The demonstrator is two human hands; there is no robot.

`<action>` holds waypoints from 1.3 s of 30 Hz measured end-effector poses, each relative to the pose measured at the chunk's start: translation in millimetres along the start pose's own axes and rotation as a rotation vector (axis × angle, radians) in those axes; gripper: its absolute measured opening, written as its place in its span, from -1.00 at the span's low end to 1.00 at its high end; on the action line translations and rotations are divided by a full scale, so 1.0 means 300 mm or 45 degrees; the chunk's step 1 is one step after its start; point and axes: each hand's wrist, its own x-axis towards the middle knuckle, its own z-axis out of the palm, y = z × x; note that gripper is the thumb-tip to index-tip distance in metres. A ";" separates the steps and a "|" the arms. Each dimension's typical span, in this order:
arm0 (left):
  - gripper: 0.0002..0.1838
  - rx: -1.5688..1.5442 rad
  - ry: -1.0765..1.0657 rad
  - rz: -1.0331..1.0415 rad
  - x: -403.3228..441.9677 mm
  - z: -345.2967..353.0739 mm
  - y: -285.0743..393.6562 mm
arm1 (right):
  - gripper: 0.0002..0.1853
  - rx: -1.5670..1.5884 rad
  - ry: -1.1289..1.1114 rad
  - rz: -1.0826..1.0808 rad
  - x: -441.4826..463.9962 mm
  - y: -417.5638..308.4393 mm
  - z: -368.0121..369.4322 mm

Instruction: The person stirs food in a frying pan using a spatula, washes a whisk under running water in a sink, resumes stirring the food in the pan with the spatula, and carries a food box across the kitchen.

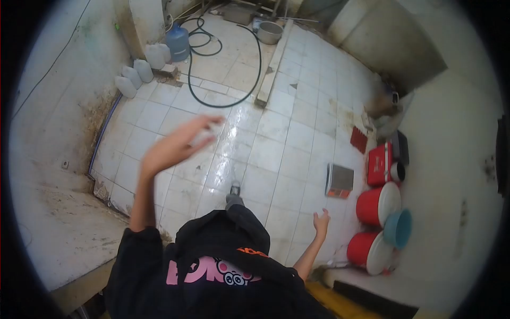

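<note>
- One left hand (172,149), left of centre in the frame, slightly blurred: the fingers are loosely parted with the thumb well apart, and nothing shows in its hold.
- One right hand (321,219), lower right of centre: the fingers are spread and a little bent, with nothing seen in them.
- One box (341,179) with a grey top and an orange side, on the tiled floor (281,159) right of centre; it sits near the right hand, just above it in the frame, not touched.
- One dark hose (215,106), looped at the top centre, the nearest thing to the left hand, whose fingertips show apart from it.
- Two red buckets at the lower right, upper (367,207) and lower (360,249), each with a pale lid.
- One teal basin (398,229), beside those two.
- One red case (376,165) above the buckets, and one red mat (359,139) above that.
- Five white jugs (142,70) at the upper left, next to one blue water bottle (178,42).
- One metal pot (269,34) at the top centre.
- One shoe (235,189), near mid-frame.
</note>
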 end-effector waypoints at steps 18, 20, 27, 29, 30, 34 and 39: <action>-0.64 0.703 1.151 1.573 1.185 -0.909 -0.247 | -0.84 1.369 1.620 -2.437 1.966 -1.953 -0.994; -0.64 0.640 1.136 1.593 1.377 -0.997 -0.358 | -0.84 1.327 1.630 -2.427 2.113 -2.051 -0.955; -0.63 0.534 1.054 1.682 2.010 -1.249 -0.743 | -0.84 1.234 1.736 -2.371 2.663 -2.361 -0.730; -0.63 0.530 1.049 1.666 2.181 -1.304 -0.842 | -0.84 1.269 1.707 -2.360 2.854 -2.452 -0.654; -0.63 0.542 1.049 1.647 2.269 -1.346 -0.882 | -0.84 1.304 1.694 -2.355 2.962 -2.504 -0.615; -0.62 0.655 1.042 1.589 2.572 -1.494 -1.014 | -0.84 1.521 1.578 -2.336 3.369 -2.722 -0.481; -0.61 0.779 1.070 1.487 2.877 -1.695 -1.194 | -0.83 1.802 1.189 -2.230 3.808 -3.049 -0.283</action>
